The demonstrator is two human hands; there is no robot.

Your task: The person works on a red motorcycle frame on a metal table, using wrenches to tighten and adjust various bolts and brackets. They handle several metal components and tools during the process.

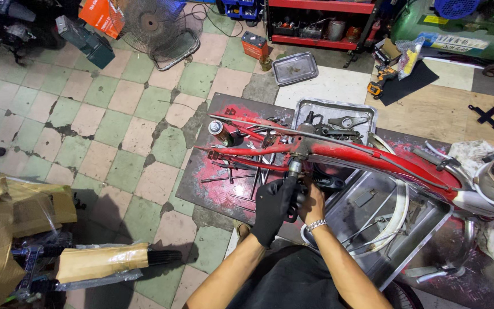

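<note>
Red-painted motorcycle frame lies stripped across the floor, its tubes running from centre to right. Both hands work at a dark part under the frame's steering tube.

Left hand: black glove, fingers clenched around the near side of the dark part, wrist angled up from below.

Right hand: bare, a metal bracelet at the wrist. It sits just beside the gloved hand, pressed against the same part; its fingers are hidden behind the glove and the part, so I cannot tell whether they grasp or only press.

Surroundings: a metal tray behind the frame holds loose wrenches and small parts. A second, smaller tray lies further back on the tiles. A spray can rests near the frame's left ends. A large steel basin sits under the frame to the right, with a wheel rim in it. A floor fan lies at the top left. A cordless drill lies on a dark mat at the top right.
</note>
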